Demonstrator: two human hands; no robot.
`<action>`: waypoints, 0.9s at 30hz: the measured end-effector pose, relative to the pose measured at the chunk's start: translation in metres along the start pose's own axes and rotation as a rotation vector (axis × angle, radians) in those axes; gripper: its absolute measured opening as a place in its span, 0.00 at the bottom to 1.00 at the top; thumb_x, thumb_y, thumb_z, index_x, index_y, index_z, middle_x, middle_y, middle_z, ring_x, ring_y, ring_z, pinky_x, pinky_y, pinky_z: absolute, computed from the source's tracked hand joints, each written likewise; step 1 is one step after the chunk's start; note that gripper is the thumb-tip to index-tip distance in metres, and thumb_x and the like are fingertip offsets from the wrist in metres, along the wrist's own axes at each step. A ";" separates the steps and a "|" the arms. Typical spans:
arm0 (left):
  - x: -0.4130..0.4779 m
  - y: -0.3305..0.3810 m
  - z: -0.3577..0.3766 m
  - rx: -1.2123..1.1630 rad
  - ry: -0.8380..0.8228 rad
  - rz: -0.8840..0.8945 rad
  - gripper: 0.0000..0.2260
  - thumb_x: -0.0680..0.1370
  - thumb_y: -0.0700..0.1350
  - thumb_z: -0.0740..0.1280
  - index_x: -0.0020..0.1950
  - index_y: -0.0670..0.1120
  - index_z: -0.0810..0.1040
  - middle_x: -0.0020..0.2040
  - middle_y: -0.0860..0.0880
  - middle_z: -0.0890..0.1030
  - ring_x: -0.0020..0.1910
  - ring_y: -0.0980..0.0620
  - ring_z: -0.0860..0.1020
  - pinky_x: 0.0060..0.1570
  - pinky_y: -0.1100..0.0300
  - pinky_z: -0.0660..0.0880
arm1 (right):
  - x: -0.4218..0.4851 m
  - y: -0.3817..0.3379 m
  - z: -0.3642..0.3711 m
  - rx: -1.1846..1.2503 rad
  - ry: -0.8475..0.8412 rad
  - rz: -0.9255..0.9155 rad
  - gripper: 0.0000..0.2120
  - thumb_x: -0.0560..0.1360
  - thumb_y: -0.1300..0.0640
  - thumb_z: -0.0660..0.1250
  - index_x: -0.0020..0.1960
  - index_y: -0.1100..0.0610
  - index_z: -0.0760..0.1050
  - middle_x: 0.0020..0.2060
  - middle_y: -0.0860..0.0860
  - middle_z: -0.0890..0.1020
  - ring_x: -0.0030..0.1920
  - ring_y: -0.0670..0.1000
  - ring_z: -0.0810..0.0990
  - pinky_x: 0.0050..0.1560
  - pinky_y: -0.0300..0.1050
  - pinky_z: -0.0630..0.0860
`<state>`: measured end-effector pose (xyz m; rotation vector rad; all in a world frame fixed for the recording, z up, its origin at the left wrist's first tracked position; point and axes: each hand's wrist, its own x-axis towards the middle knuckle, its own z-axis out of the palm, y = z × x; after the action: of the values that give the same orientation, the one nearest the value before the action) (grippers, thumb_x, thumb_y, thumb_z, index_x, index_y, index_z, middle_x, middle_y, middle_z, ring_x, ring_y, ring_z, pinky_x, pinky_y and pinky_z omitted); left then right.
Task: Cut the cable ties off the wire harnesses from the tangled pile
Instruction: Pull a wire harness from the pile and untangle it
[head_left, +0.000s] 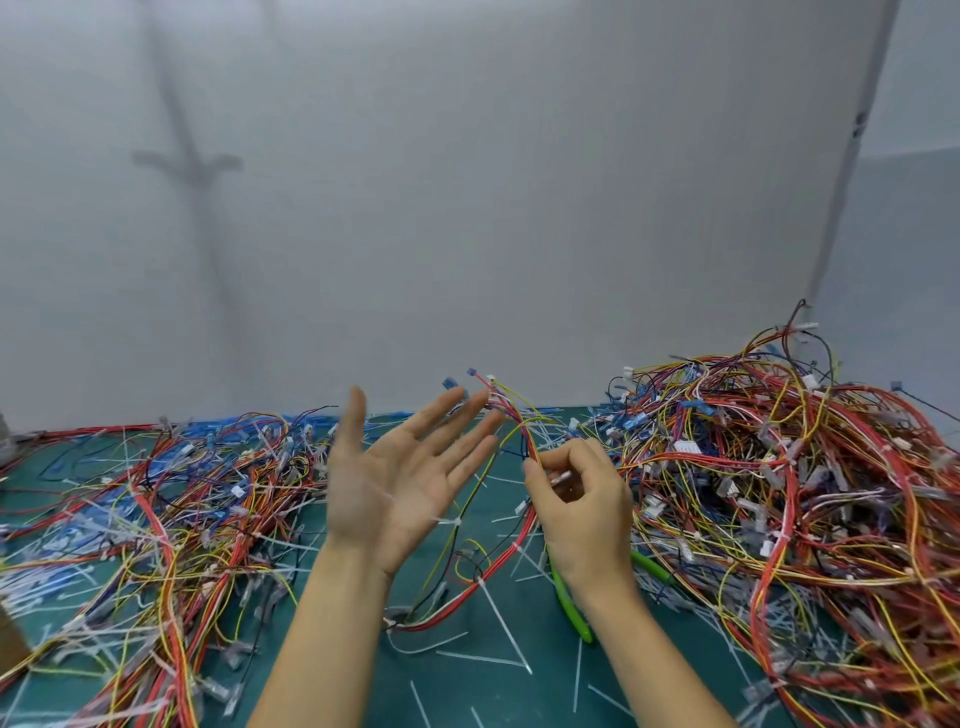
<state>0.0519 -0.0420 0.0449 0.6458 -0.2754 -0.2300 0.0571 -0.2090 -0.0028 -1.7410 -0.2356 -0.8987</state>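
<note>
harness (501, 561): thin red, yellow and black wires, bound at intervals by white cable ties (457, 521); small blue and white connectors on the upper ends
where: centre, between the two hands; upper ends stick up past the fingertips, lower end loops on the green table (519, 696)
right hand (582, 499): fingers curled, pinching the harness between thumb and fingertips; small pale piece in the pinch, can't tell what
left hand (405, 467): palm up, fingers spread, holds nothing, just beside the harness
tangled pile (779, 493): tall heap right of the hands, same wire colours, ties on
left heap (182, 519): flatter spread of wires
cutters (571, 608): green handles only, on the table, partly under the right wrist; head hidden
loose ties (488, 660): white strips scattered on the table
cut off: both heaps run out of frame at the sides and bottom
writing: connector housings too small and blurred to read
</note>
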 end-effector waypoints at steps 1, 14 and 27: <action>0.004 -0.003 0.000 0.126 0.142 0.038 0.30 0.74 0.63 0.66 0.58 0.37 0.80 0.61 0.37 0.80 0.60 0.39 0.80 0.55 0.49 0.79 | -0.001 0.000 0.000 -0.027 0.006 -0.036 0.11 0.71 0.66 0.73 0.35 0.56 0.74 0.35 0.49 0.74 0.34 0.44 0.74 0.34 0.30 0.67; 0.014 -0.034 0.011 0.934 0.277 0.169 0.03 0.76 0.43 0.71 0.43 0.45 0.81 0.42 0.49 0.86 0.40 0.59 0.82 0.42 0.64 0.75 | -0.008 0.003 0.003 -0.255 -0.022 -0.326 0.06 0.70 0.65 0.72 0.38 0.58 0.76 0.35 0.47 0.72 0.32 0.41 0.66 0.32 0.34 0.63; 0.015 -0.032 0.008 0.909 0.283 0.231 0.07 0.77 0.38 0.68 0.40 0.45 0.76 0.32 0.55 0.79 0.37 0.55 0.77 0.41 0.60 0.71 | 0.002 0.006 0.007 0.274 -0.066 0.372 0.15 0.80 0.52 0.64 0.36 0.50 0.81 0.23 0.44 0.73 0.27 0.47 0.68 0.36 0.46 0.66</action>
<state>0.0596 -0.0755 0.0336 1.5184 -0.1679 0.2341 0.0646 -0.2054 -0.0067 -1.4948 -0.0682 -0.5128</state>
